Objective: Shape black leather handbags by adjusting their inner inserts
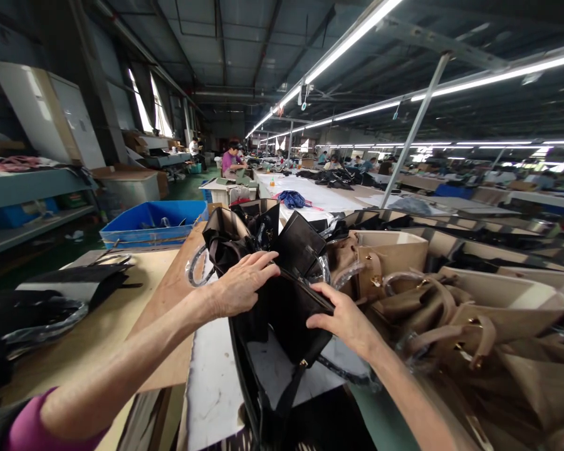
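A black handbag (297, 316) stands open in front of me, its top edge towards my hands and a strap with a small gold-coloured clasp hanging at its lower part. My left hand (244, 282) lies over the bag's far left edge, fingers together and curled onto it; its thumb is hidden. On the right, my right hand (341, 316) pinches the bag's rim between thumb and fingers. Just beyond is a black flap or pouch (298, 243), close to my left fingertips. Clear plastic wraps a handle (197, 266) left of the bags.
Tan and brown handbags (493, 307) crowd the right side. A blue bin (153, 225) stands left, behind a board with black bag pieces (94, 275). A long white table (329, 197) runs back towards a person in purple (232, 160). A slanted metal post (416, 128) rises at right.
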Demonstrator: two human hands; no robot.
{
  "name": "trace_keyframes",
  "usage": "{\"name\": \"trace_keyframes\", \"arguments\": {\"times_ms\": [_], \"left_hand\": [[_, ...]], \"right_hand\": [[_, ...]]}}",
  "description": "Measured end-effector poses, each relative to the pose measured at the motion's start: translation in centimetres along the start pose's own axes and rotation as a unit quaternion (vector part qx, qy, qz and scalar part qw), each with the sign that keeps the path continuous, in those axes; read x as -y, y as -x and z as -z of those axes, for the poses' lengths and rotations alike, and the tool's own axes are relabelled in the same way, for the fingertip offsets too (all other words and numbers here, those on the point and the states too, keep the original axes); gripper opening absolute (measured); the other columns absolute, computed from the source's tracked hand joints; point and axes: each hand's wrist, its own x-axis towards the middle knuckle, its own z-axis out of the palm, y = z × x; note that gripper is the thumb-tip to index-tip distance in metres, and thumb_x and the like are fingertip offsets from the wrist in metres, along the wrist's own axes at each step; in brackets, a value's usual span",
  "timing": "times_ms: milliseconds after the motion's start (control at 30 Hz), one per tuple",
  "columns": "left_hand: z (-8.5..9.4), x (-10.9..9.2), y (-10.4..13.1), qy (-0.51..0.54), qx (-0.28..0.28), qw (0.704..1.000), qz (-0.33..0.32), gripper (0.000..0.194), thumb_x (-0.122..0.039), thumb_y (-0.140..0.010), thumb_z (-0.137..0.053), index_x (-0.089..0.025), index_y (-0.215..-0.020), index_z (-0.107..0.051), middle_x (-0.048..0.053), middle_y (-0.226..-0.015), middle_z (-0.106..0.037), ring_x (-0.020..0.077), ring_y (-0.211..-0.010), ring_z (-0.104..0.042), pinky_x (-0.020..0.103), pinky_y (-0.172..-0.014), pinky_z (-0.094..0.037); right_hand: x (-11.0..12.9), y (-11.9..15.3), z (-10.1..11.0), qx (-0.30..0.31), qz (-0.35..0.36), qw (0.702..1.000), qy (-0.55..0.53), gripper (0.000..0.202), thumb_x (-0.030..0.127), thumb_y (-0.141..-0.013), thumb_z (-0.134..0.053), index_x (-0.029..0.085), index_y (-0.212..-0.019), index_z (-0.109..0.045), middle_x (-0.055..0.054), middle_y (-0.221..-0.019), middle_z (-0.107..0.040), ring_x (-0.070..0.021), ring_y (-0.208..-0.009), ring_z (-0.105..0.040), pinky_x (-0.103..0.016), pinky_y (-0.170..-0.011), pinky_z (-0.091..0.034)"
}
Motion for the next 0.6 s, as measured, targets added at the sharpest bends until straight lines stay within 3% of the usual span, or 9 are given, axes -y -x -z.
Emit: {"name": "trace_keyframes", "arguments": {"times_ms": [67, 167, 233, 300, 367, 467, 600], "left_hand": [[0.2, 0.5, 1.0, -0.017, 0.009, 1.000, 0.020, 0.057, 0.005, -0.054, -0.043, -0.019, -0.106, -0.045, 0.008, -0.141, -0.024, 0.0238, -0.129, -0.021, 0.042, -0.104, -0.025], [0.1, 0.5, 1.7, -0.046, 0.008, 0.998, 0.039, 0.039, -0.003, -0.060, -0.051, -0.017, -0.096, -0.048, 0.008, -0.140, -0.026, 0.0250, -0.128, -0.023, 0.042, -0.103, -0.026], [0.0, 0.2, 1.5, -0.067, -0.016, 0.996, 0.050, 0.031, -0.014, -0.065, -0.058, -0.016, -0.094, -0.048, 0.010, -0.137, -0.030, 0.0266, -0.125, -0.026, 0.043, -0.102, -0.027], [0.0, -0.2, 0.8, -0.089, -0.055, 0.993, 0.057, 0.035, -0.018, -0.066, -0.062, -0.015, -0.099, -0.047, 0.011, -0.134, -0.033, 0.0276, -0.122, -0.030, 0.043, -0.101, -0.029], [0.0, -0.5, 0.0, -0.098, -0.070, 0.992, 0.033, 0.041, -0.015, -0.066, -0.063, -0.016, -0.104, -0.046, 0.011, -0.132, -0.036, 0.0273, -0.120, -0.033, 0.043, -0.100, -0.030], [0.1, -0.8, -1.5, -0.071, -0.040, 0.995, -0.058, 0.043, -0.011, -0.067, -0.062, -0.020, -0.107, -0.048, 0.007, -0.131, -0.036, 0.0253, -0.120, -0.033, 0.041, -0.100, -0.030], [0.0, -1.5, -3.1, -0.017, -0.020, 0.992, -0.121, 0.040, -0.012, -0.071, -0.060, -0.023, -0.108, -0.051, 0.005, -0.128, -0.038, 0.0241, -0.119, -0.036, 0.039, -0.099, -0.034]], "right_hand": [[-0.2, -0.3, 0.9, 0.046, -0.001, 0.999, -0.003, 0.039, 0.030, -0.063, -0.067, 0.019, -0.098, -0.056, 0.001, -0.087, -0.061, -0.0176, -0.080, -0.053, -0.025, -0.070, -0.040], [-0.2, -0.2, 1.4, 0.059, 0.009, 0.998, 0.013, 0.031, 0.031, -0.064, -0.067, 0.018, -0.091, -0.059, 0.002, -0.084, -0.059, -0.0162, -0.078, -0.052, -0.023, -0.067, -0.039], [-0.1, -0.1, 1.2, 0.059, 0.012, 0.998, 0.019, 0.027, 0.031, -0.064, -0.067, 0.018, -0.087, -0.060, 0.003, -0.079, -0.058, -0.0151, -0.075, -0.050, -0.022, -0.065, -0.037], [0.0, -0.2, 0.9, 0.059, 0.005, 0.998, 0.019, 0.025, 0.031, -0.064, -0.067, 0.017, -0.083, -0.060, 0.004, -0.073, -0.055, -0.0140, -0.071, -0.048, -0.021, -0.061, -0.036], [0.0, -0.4, 0.7, 0.059, -0.002, 0.998, 0.020, 0.022, 0.031, -0.064, -0.067, 0.016, -0.079, -0.060, 0.004, -0.068, -0.053, -0.0129, -0.068, -0.046, -0.020, -0.059, -0.035], [-0.2, -0.9, 0.8, 0.059, -0.002, 0.998, 0.032, 0.020, 0.030, -0.063, -0.068, 0.016, -0.075, -0.059, 0.005, -0.065, -0.052, -0.0122, -0.065, -0.045, -0.020, -0.056, -0.034], [-0.1, -1.7, 1.5, 0.075, 0.014, 0.997, 0.030, 0.025, 0.027, -0.061, -0.068, 0.017, -0.083, -0.063, 0.004, -0.070, -0.057, -0.0143, -0.069, -0.049, -0.022, -0.063, -0.037]]}}
